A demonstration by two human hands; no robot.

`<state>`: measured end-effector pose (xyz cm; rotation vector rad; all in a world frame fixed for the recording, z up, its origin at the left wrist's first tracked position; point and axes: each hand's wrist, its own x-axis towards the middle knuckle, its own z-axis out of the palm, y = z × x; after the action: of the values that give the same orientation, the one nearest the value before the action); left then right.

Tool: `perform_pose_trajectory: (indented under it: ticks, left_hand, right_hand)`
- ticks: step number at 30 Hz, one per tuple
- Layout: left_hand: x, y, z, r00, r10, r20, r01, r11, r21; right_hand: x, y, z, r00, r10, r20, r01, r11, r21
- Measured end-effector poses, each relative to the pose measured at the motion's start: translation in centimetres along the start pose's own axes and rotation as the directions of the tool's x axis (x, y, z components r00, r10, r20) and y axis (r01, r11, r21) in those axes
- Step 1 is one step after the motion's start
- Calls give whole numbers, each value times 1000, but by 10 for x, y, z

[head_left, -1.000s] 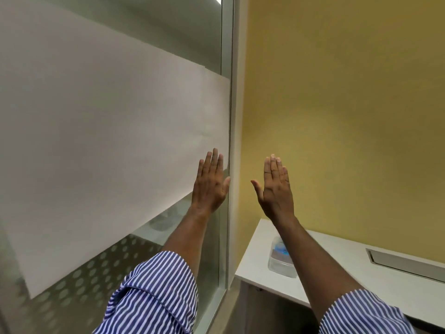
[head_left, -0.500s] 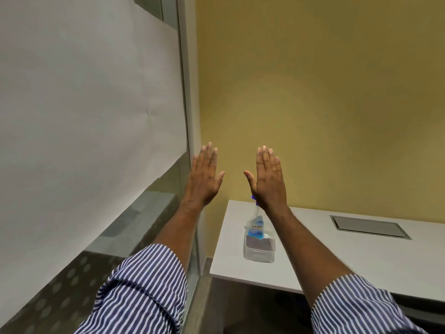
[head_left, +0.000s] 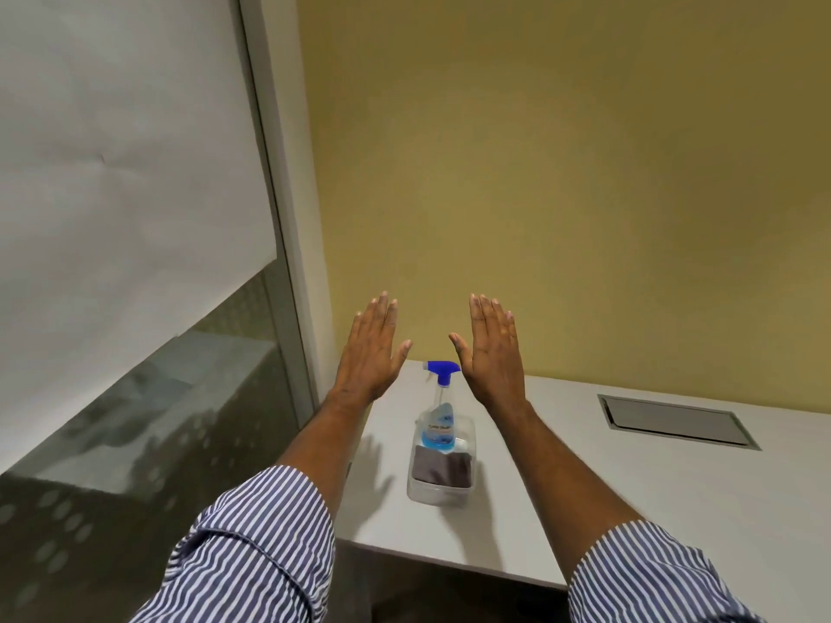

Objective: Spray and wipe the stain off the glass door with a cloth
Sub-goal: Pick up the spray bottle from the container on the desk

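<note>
Since a second ago my view has swung right and down off the door (head_left: 135,263): the glass that filled most of the picture now sits only on the left, and the desk (head_left: 629,478) with the spray things has come fully into sight. Both hands have come with it, spread flat as before. I see my left hand (head_left: 371,353) and right hand (head_left: 492,355) raised side by side, backs toward me, fingers straight and together, holding nothing, a gap between them. Just below that gap stands the bottle (head_left: 438,420), blue trigger on top, blue liquid low inside, upright in the far end of a clear tub (head_left: 438,494). A grey cloth (head_left: 443,469) lies folded in the tub's near end, touching the bottle. White paper (head_left: 112,150) covers the upper door; I can't make out a stain
</note>
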<state>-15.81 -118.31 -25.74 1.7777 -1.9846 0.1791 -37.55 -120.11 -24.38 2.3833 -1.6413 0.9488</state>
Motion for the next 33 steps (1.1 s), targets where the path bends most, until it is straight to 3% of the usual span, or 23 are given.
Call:
perform_pose_trajectory:
  ticks: [11, 15, 21, 30, 33]
  left_hand:
    - [9, -12, 114, 963, -73, 258, 121, 977, -176]
    - [10, -28, 149, 928, -85, 364, 163, 968, -190]
    - [18, -51, 196, 861, -94, 499, 231, 948, -219]
    - [37, -60, 247, 792, -3, 611, 288, 884, -369]
    - [44, -50, 252, 776, -1, 631, 354, 829, -434]
  right_hand:
    - [5, 82, 84, 970, 21, 241, -63, 984, 169]
    - [-1, 98, 110, 921, 88, 380, -185, 956, 229]
    - [-1, 115, 152, 838, 225, 498, -422, 845, 328]
    - [8, 119, 203, 716, 271, 643, -620, 671, 407]
    - [14, 116, 213, 710, 255, 657, -649, 600, 468]
